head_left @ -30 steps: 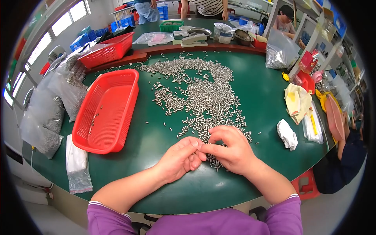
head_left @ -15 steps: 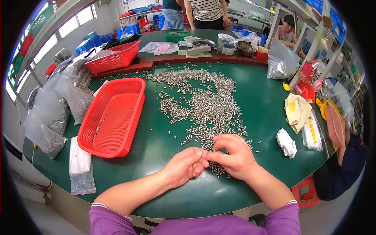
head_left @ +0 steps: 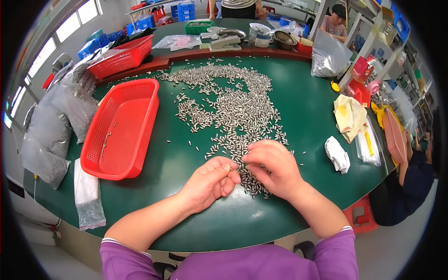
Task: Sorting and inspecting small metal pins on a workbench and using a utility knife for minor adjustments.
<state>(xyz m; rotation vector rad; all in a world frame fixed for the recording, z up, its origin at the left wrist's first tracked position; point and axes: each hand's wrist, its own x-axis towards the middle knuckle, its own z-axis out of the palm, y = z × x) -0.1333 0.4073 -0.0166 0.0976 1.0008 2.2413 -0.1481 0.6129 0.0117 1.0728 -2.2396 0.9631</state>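
A spread of small silvery, bullet-shaped metal pieces (head_left: 242, 109) covers the middle of the green table. My left hand (head_left: 210, 183) is at the pile's near left edge, thumb and forefinger pinched. A tiny bit of what looks like one such metal piece shows at the fingertips; the rest is hidden. Over the pile's near end hovers my right hand (head_left: 275, 169), its fingers bent and its thumb apart from the forefinger, with nothing visible between them. A red plastic basket (head_left: 151, 100) stands to the left, with a few metal pieces on its bottom.
Clear bags of metal pieces (head_left: 46, 144) line the left edge, near a packet of white bags (head_left: 87, 196). A crumpled white cloth (head_left: 337, 155) and a cream glove (head_left: 350, 116) lie right. Behind a brown ledge (head_left: 196, 56) stand a scale (head_left: 225, 43) and bowls. People are farther off.
My hands have moved apart: the right has shifted away from the left fingertips over the pile, while the left stays pinched. The whole view has shifted slightly.
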